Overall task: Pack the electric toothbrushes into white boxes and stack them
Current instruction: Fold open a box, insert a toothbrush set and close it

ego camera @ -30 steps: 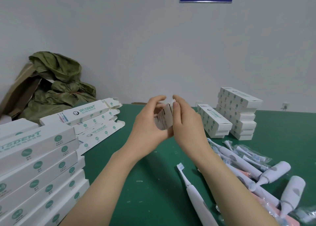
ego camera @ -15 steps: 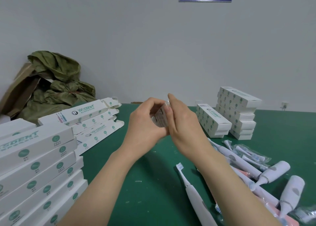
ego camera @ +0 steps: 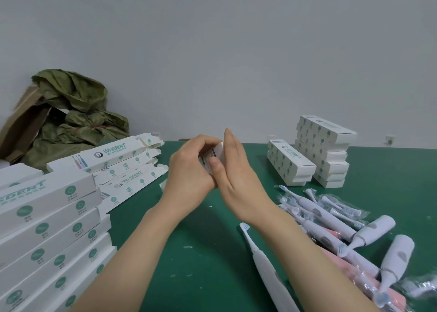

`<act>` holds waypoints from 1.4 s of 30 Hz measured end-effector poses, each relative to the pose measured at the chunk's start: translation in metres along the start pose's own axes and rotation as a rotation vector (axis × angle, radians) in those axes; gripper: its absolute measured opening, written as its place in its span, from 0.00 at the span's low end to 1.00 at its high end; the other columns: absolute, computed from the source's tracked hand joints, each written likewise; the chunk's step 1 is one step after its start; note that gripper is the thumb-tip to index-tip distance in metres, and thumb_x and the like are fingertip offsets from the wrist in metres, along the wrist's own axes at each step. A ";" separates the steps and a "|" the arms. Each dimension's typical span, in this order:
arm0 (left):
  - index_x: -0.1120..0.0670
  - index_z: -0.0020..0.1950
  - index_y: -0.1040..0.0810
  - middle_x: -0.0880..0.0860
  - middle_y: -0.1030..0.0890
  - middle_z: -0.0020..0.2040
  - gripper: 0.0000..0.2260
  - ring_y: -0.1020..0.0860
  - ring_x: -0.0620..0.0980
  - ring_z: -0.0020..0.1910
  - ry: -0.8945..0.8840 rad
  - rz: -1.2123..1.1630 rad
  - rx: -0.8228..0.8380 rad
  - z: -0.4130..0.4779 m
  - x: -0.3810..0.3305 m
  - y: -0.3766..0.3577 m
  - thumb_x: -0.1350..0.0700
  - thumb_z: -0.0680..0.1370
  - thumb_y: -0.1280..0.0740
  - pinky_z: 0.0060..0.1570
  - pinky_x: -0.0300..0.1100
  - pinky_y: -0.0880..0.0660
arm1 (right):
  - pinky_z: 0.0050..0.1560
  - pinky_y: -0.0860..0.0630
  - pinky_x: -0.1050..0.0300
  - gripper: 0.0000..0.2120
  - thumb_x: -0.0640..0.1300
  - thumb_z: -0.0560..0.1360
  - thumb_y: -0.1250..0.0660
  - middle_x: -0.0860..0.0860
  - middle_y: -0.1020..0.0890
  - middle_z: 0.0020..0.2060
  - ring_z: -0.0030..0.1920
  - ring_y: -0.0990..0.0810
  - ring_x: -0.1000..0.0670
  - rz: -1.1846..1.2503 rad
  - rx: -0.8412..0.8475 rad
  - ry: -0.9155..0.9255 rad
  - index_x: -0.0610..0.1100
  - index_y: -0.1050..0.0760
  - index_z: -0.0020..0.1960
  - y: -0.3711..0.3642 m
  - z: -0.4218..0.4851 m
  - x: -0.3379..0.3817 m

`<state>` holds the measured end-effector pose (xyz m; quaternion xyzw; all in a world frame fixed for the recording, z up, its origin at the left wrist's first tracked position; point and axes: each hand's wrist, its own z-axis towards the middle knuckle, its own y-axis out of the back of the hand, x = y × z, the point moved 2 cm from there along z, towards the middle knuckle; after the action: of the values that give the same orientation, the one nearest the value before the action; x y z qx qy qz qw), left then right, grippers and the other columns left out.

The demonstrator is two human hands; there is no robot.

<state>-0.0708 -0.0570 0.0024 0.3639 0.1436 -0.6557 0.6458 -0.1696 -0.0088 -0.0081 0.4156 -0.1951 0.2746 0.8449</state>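
Observation:
A white box is held end-on above the green table. My left hand grips it from the left with curled fingers. My right hand presses flat against its right side with straight fingers, thumb on the near end. Most of the box is hidden between the hands. A white electric toothbrush lies below my right forearm. More toothbrushes and wrapped brush heads lie in a pile at the right. Packed white boxes stand in a stack at the back right.
Flat unfolded boxes lie at the middle left, and a tall pile of boxes fills the near left. A crumpled green bag and brown cardboard sit against the wall at the back left.
The box end flap, open one second ago, has been pushed in. My right hand has flattened against the box side, and both hands sit slightly lower and closer together.

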 end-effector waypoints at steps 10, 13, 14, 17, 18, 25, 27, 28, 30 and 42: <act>0.49 0.51 0.31 0.45 0.25 0.47 0.26 0.24 0.40 0.48 -0.070 -0.435 -0.070 0.013 -0.015 0.022 0.57 0.60 0.22 0.51 0.36 0.25 | 0.61 0.27 0.45 0.11 0.49 0.79 0.40 0.39 0.23 0.56 0.57 0.24 0.43 0.523 -0.098 -0.704 0.42 0.25 0.49 0.029 0.005 -0.031; 0.49 0.53 0.32 0.47 0.25 0.46 0.24 0.25 0.41 0.46 -0.094 -0.576 -0.053 0.016 -0.021 0.030 0.54 0.61 0.26 0.45 0.36 0.25 | 0.52 0.22 0.49 0.18 0.56 0.76 0.35 0.42 0.24 0.55 0.52 0.23 0.42 0.735 -0.041 -0.904 0.43 0.25 0.55 0.031 0.002 -0.045; 0.50 0.54 0.32 0.46 0.25 0.46 0.25 0.25 0.43 0.45 -0.068 -0.644 -0.038 0.018 -0.021 0.033 0.54 0.61 0.27 0.44 0.36 0.25 | 0.44 0.20 0.51 0.16 0.53 0.75 0.33 0.42 0.23 0.51 0.48 0.22 0.43 0.906 -0.060 -0.936 0.42 0.24 0.54 0.032 0.001 -0.047; 0.53 0.55 0.30 0.49 0.25 0.48 0.25 0.24 0.46 0.47 0.039 -0.716 -0.013 0.024 -0.012 0.048 0.55 0.60 0.27 0.47 0.38 0.24 | 0.29 0.20 0.59 0.07 0.40 0.75 0.32 0.42 0.18 0.37 0.36 0.18 0.47 1.296 -0.159 -0.971 0.36 0.25 0.49 0.033 0.000 -0.048; 0.53 0.56 0.29 0.51 0.24 0.50 0.26 0.24 0.46 0.48 0.088 -0.649 -0.013 0.026 -0.008 0.053 0.56 0.60 0.26 0.49 0.38 0.24 | 0.28 0.21 0.60 0.07 0.37 0.74 0.32 0.42 0.18 0.38 0.36 0.18 0.48 1.325 -0.236 -0.957 0.35 0.25 0.49 0.034 0.001 -0.049; 0.51 0.71 0.32 0.53 0.33 0.68 0.35 0.35 0.47 0.65 0.008 0.479 0.044 0.021 0.003 0.054 0.52 0.66 0.23 0.65 0.36 0.42 | 0.37 0.19 0.61 0.24 0.38 0.71 0.27 0.42 0.21 0.54 0.44 0.20 0.49 0.828 -0.460 -0.697 0.35 0.31 0.63 0.046 0.002 -0.040; 0.50 0.72 0.34 0.51 0.31 0.66 0.37 0.32 0.46 0.62 -0.066 0.466 0.214 0.014 -0.005 0.032 0.47 0.66 0.23 0.64 0.40 0.38 | 0.44 0.18 0.55 0.24 0.40 0.69 0.25 0.46 0.21 0.51 0.47 0.19 0.48 0.680 -0.415 -0.640 0.39 0.30 0.61 0.041 0.000 -0.030; 0.50 0.72 0.34 0.51 0.29 0.65 0.37 0.32 0.45 0.59 -0.101 0.472 0.270 0.008 -0.008 0.021 0.47 0.66 0.23 0.61 0.39 0.37 | 0.50 0.19 0.50 0.23 0.41 0.69 0.25 0.46 0.20 0.51 0.50 0.18 0.47 0.631 -0.397 -0.611 0.41 0.29 0.60 0.038 -0.001 -0.024; 0.53 0.70 0.32 0.52 0.27 0.63 0.32 0.32 0.45 0.57 -0.196 0.483 0.293 0.001 -0.014 0.004 0.49 0.69 0.25 0.55 0.34 0.40 | 0.55 0.22 0.44 0.20 0.44 0.69 0.25 0.46 0.20 0.52 0.52 0.19 0.46 0.573 -0.391 -0.544 0.43 0.29 0.57 0.036 -0.002 -0.013; 0.43 0.57 0.31 0.49 0.33 0.58 0.21 0.35 0.38 0.53 -0.266 0.366 0.448 -0.007 -0.013 -0.006 0.63 0.72 0.30 0.53 0.18 0.44 | 0.37 0.19 0.61 0.09 0.35 0.78 0.41 0.46 0.21 0.39 0.38 0.22 0.50 0.755 -0.303 -0.548 0.38 0.23 0.45 0.060 -0.016 -0.012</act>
<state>-0.0759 -0.0418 0.0047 0.4280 -0.1579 -0.5859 0.6698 -0.2148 0.0311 0.0115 0.2452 -0.5849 0.4108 0.6550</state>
